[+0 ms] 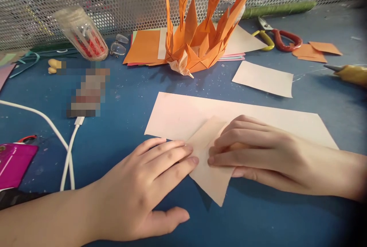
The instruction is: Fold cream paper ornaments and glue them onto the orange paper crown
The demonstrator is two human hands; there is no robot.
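A small piece of pale peach paper (213,184) lies at an angle in front of me, its far end overlapping a long pale paper strip (189,113) on the table. My left hand (155,182) rests flat beside it, fingers stretched out with the tips touching its left edge and the thumb apart. Bent fingers of my right hand (266,155) press on the right side of the small paper, with the thumb at its edge. The paper under those fingers is hidden.
Behind stands an orange folded-paper crown (197,52) before stacked coloured sheets (142,48). A pale paper rectangle (263,78), red-handled pliers (286,40) and a yellow glue gun (351,74) are at right. A glass jar (83,34) and a white cable (67,155) are at left.
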